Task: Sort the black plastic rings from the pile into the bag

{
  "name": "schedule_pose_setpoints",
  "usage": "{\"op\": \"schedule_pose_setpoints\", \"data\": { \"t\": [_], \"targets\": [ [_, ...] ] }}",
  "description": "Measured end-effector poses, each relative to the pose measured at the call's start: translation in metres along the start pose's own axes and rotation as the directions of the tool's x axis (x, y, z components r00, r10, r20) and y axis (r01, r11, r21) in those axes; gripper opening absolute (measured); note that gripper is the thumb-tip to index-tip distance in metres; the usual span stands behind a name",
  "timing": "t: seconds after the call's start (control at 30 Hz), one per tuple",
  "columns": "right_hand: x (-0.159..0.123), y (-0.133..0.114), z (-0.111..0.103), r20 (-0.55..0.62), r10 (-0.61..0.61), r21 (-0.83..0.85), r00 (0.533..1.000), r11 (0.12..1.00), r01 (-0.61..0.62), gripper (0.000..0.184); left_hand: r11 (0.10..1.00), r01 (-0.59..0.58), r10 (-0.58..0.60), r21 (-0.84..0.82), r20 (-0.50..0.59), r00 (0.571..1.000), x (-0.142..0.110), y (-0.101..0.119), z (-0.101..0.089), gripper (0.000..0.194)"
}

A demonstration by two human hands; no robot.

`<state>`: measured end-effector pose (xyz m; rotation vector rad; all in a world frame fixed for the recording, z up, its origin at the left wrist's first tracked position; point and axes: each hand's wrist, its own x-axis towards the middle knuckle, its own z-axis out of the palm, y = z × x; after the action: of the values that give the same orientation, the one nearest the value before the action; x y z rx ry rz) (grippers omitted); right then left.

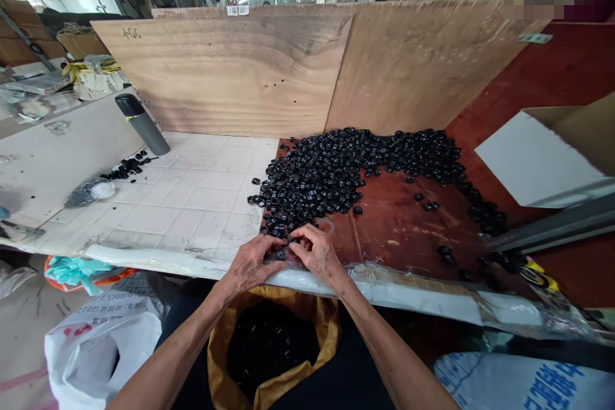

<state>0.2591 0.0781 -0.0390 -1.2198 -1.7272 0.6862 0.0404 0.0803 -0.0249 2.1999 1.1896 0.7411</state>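
Note:
At the table's front edge, my left hand [254,261] and my right hand [318,252] are close together, fingertips almost meeting. A small black plastic part [280,255] sits between my left thumb and index finger. My right thumb and fingers pinch another small black piece, mostly hidden by the fingertips. Just beyond my hands spreads a big pile of small black ring-like plastic parts [312,173]. Below, between my legs, an open yellow-brown sack [218,359] contains many black parts.
A wooden board [230,70] stands behind the table. On the left are a grey bottle [144,125], a plastic bag [86,193] and scattered black bits. A cardboard box [538,160], grey metal bar [557,227] and scissors [535,277] are on the right. White sacks flank my legs.

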Motion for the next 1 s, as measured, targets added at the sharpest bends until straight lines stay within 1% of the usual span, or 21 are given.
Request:
{"op": "schedule_pose_setpoints", "data": {
  "t": [0.07, 0.13, 0.17, 0.23, 0.3, 0.33, 0.4, 0.47, 0.53, 0.63, 0.7, 0.83, 0.93, 1.0],
  "targets": [
    [0.001, 0.0, -0.002, -0.029, 0.014, 0.009, 0.999, 1.0, -0.013, 0.014, 0.996, 0.081, -0.081, -0.026, 0.008, 0.997, 0.005, 0.006, 0.001, 0.03],
    [0.002, -0.001, -0.004, -0.039, 0.009, 0.013, 0.999, 1.0, -0.008, 0.015, 0.991, 0.136, -0.137, -0.009, -0.02, 0.99, 0.012, 0.01, 0.004, 0.021],
    [0.002, -0.001, -0.004, -0.038, 0.002, 0.015, 0.999, 1.0, -0.001, 0.014, 0.992, 0.127, -0.127, 0.015, -0.032, 0.991, 0.014, 0.011, 0.006, 0.018],
    [0.001, -0.002, -0.004, -0.041, 0.003, 0.024, 0.999, 1.0, -0.002, 0.011, 0.995, 0.073, -0.071, 0.062, -0.044, 0.997, 0.019, 0.012, 0.01, 0.013],
    [0.001, -0.002, -0.003, -0.05, 0.046, 0.08, 0.998, 0.996, -0.042, 0.006, 0.996, 0.051, -0.045, 0.077, -0.068, 0.997, 0.022, 0.01, 0.013, 0.01],
    [0.0, -0.002, -0.003, -0.05, 0.083, 0.127, 0.995, 0.989, -0.076, 0.005, 0.996, 0.053, -0.047, 0.072, -0.082, 0.996, 0.023, 0.008, 0.014, 0.01],
    [0.001, -0.002, -0.002, -0.037, 0.155, 0.223, 0.987, 0.964, -0.142, 0.009, 0.997, 0.063, -0.058, 0.052, -0.108, 0.992, 0.023, 0.006, 0.016, 0.011],
    [0.002, -0.001, -0.001, -0.024, 0.185, 0.269, 0.982, 0.948, -0.172, 0.012, 0.996, 0.081, -0.076, 0.033, -0.133, 0.988, 0.023, 0.006, 0.016, 0.013],
    [0.002, -0.001, 0.0, -0.017, 0.181, 0.26, 0.983, 0.95, -0.17, 0.011, 0.992, 0.128, -0.124, 0.019, -0.151, 0.981, 0.023, 0.006, 0.016, 0.011],
    [0.003, -0.002, 0.0, 0.023, 0.174, 0.214, 0.984, 0.961, -0.175, 0.013, 0.977, 0.209, -0.211, -0.03, -0.153, 0.965, 0.023, 0.007, 0.017, 0.011],
    [0.003, -0.001, 0.001, 0.052, 0.174, 0.192, 0.983, 0.964, -0.181, 0.014, 0.97, 0.23, -0.239, -0.077, -0.143, 0.96, 0.023, 0.005, 0.018, 0.011],
    [0.002, 0.001, 0.002, 0.083, 0.179, 0.214, 0.98, 0.958, -0.193, 0.012, 0.966, 0.224, -0.238, -0.128, -0.107, 0.965, 0.022, 0.001, 0.02, 0.016],
    [0.001, 0.002, 0.004, 0.089, 0.198, 0.245, 0.976, 0.946, -0.214, 0.013, 0.978, 0.187, -0.196, -0.093, -0.106, 0.975, 0.023, 0.0, 0.021, 0.024],
    [0.001, 0.003, 0.004, 0.099, 0.201, 0.259, 0.975, 0.94, -0.221, 0.015, 0.983, 0.175, -0.18, -0.057, -0.108, 0.978, 0.025, 0.0, 0.021, 0.025]
  ]
}}
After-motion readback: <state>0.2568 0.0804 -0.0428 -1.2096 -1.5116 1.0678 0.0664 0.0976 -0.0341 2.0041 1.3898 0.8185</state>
